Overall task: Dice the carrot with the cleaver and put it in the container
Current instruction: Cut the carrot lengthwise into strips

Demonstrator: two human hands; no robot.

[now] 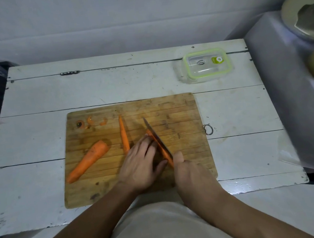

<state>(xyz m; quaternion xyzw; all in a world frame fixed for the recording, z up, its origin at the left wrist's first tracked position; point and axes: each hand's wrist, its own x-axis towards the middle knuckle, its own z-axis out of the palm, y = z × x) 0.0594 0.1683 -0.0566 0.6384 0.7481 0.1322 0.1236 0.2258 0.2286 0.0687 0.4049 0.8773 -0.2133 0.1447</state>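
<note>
Left hand presses curled fingers on a carrot strip; right hand, just beside, grips the cleaver cutting it.

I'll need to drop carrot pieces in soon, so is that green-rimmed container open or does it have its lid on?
Lid on. The container shows its green-rimmed lid with the green valve on top, sitting flat on the table.
</note>
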